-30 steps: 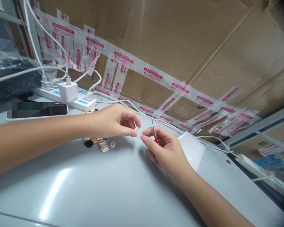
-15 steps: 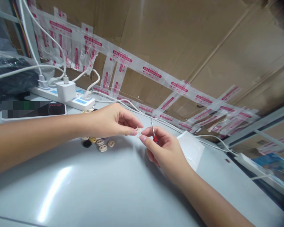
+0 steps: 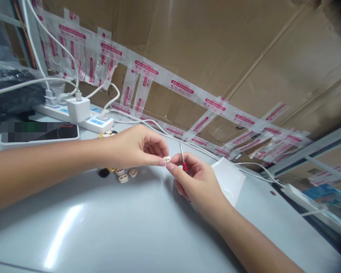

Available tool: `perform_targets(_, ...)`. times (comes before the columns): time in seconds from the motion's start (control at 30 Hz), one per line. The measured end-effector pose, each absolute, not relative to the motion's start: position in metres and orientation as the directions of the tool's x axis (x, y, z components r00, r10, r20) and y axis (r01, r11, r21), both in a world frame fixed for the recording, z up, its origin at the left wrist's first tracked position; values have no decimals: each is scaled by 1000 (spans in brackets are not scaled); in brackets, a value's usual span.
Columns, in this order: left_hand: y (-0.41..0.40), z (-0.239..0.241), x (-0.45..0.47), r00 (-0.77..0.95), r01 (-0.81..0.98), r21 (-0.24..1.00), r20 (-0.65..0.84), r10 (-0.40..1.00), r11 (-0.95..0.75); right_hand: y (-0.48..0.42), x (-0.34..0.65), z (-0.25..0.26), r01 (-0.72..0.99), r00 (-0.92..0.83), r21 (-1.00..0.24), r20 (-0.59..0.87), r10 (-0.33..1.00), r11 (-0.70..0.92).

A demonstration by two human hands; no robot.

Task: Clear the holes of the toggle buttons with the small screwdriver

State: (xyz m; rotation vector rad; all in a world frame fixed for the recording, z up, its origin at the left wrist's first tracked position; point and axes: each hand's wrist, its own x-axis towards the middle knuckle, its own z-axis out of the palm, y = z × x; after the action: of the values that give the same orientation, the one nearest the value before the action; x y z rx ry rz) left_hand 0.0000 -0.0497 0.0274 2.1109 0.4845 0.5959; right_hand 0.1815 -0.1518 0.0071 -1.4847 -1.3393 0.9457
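Note:
My left hand pinches a small cream cord lock, an oval piece with holes, between thumb and fingers. At the other side of the same piece, the thumb and forefinger of my right hand close on it. A small screwdriver with a red handle is tucked in my right hand, its thin metal shaft pointing up. Below my left wrist lie several cream cord locks and a black one. More pieces show behind the wrist; my forearm hides part of the pile.
A white power strip with plugs, a charger and cables stands at the back left. Beside it lies a phone-like device. A white plastic bag rests right of my hands. Taped cardboard walls the back.
Two cream parts, slightly apart between my fingertips before, now sit together as one piece. My left fingers have lowered and curled in a little; the screwdriver has shifted slightly left.

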Motion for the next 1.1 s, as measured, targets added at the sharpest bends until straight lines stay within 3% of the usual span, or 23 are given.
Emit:
perform_targets(0.87,-60,30,4,734,142,807,303,607,-574,-153,176,7,184,258,-983,58,964,10)
perform_targets(1.1,-60,22,5,725,170,639,435,535,-750,-154,173,5,126,273,-992,35,961,1)
